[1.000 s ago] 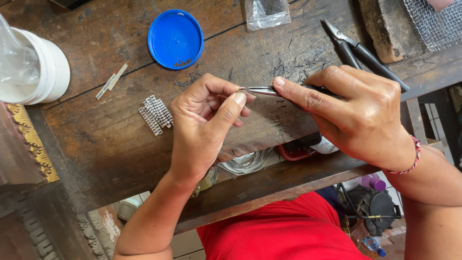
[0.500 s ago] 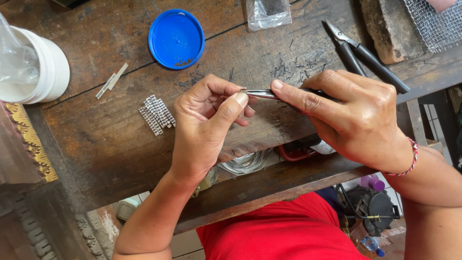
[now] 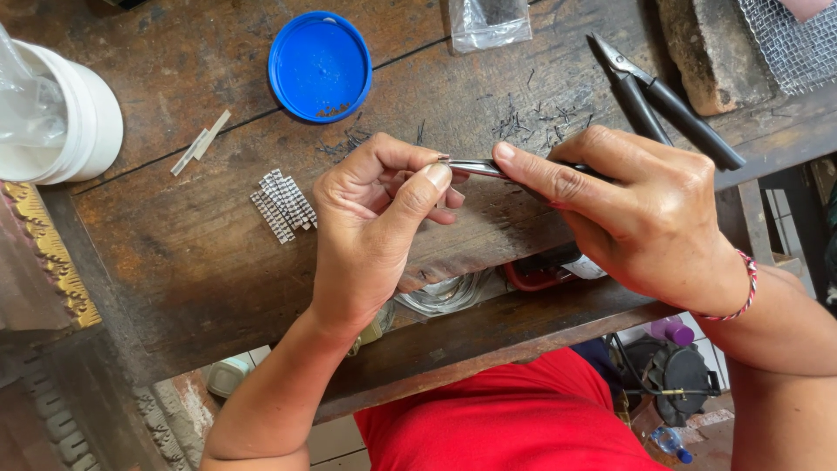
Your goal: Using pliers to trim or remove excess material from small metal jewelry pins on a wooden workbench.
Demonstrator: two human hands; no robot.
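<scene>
The right hand (image 3: 641, 214) held a pair of metal tweezers (image 3: 475, 166), forefinger stretched along the top and thumb hidden beneath, fingers pressed together on the tool. The tips pointed toward nine o'clock and met the left hand (image 3: 375, 218), whose thumb and forefinger were pinched on a tiny piece of metal (image 3: 443, 159); it was too small to tell its shape. That piece sat right at the meeting point of fingertips and tweezer tips, above the middle of the wooden bench (image 3: 174, 262).

The step in hand looked like fitting or bending a small link, the tweezers working the piece while the left fingers steadied it. The next move would probably call for a firm, steady pinch on both sides and a very fine turn of the tweezers, since the part could slip easily.

At about nine o'clock from the left hand lay a small stack of silver chain strips (image 3: 283, 205). Farther at ten o'clock lay two pale slivers (image 3: 200, 142), and beyond them a white tub (image 3: 83, 122). At twelve o'clock sat a blue lid (image 3: 320, 65), with a clear plastic bag (image 3: 490, 22) at one o'clock. At two o'clock from the right hand lay black-handled pliers (image 3: 667, 100), with tiny dark wire clippings (image 3: 532, 118) scattered near them.
</scene>
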